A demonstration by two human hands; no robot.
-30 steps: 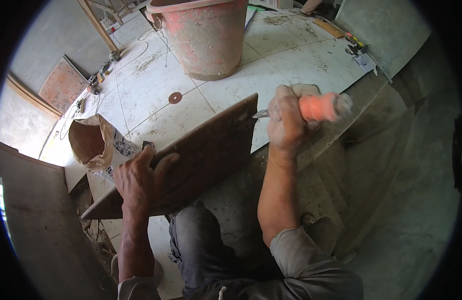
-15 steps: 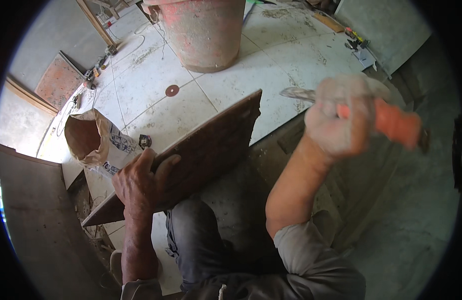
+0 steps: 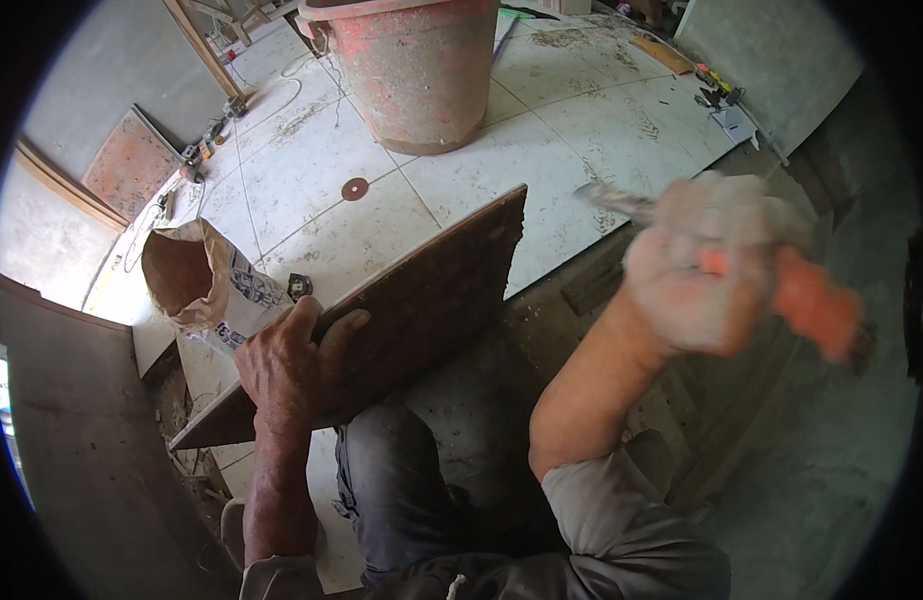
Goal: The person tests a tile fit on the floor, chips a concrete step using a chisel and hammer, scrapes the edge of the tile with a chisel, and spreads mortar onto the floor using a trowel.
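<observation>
My left hand [image 3: 287, 365] grips the upper edge of a dark brown-backed tile [image 3: 432, 290], which stands tilted on edge across my leg. My right hand [image 3: 707, 265], smeared by motion, is closed on a tool with an orange handle [image 3: 817, 305] and a pale metal blade [image 3: 607, 200]; its exact kind is unclear. It is off to the right of the tile's chipped end, apart from it. An open paper sack [image 3: 197, 290] stands just beyond my left hand, with a small dark item [image 3: 300, 286] beside it.
A big dirty red bucket [image 3: 402, 70] stands on white floor tiles [image 3: 282, 210] ahead, with a brown disc [image 3: 355, 189] nearby. Power tools and cords [image 3: 192, 165] lie at the left wall, small tools [image 3: 722, 95] at the right. The tiling ends at a lower concrete strip [image 3: 597, 290].
My right hand with the orange-handled tool has swung right, away from the tile's end, and is now somewhat lower. My left hand still holds the tile, which has barely shifted.
</observation>
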